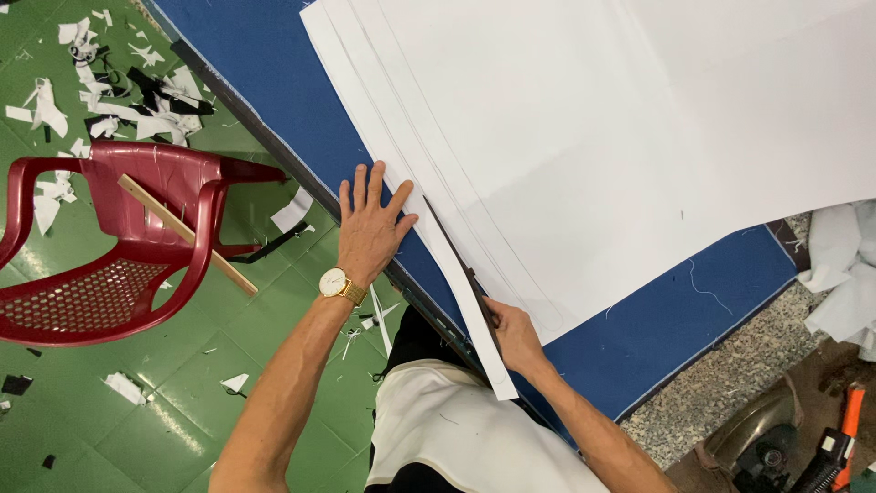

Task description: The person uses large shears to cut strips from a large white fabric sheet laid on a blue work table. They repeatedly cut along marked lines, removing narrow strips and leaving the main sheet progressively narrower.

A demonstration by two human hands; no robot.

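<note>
White cloth sheets (584,137): matt, smooth, on blue cloth-covered worktop (274,64). Scissors (461,265): dark metal. Left of worktop: red chair (109,265), glossy plastic; wood strip (187,235) on it; floor (182,383) glossy green.

White fabric (584,137), blue table cover (274,64), dark-red chair (137,237), green floor (182,402)

Tailoring workshop — blue-covered cutting table (274,64) stacked with white fabric sheets (566,119); green tiled floor (182,383) littered with cloth scraps (137,100); red plastic chair (119,246) — wooden ruler (187,235) across it.
</note>
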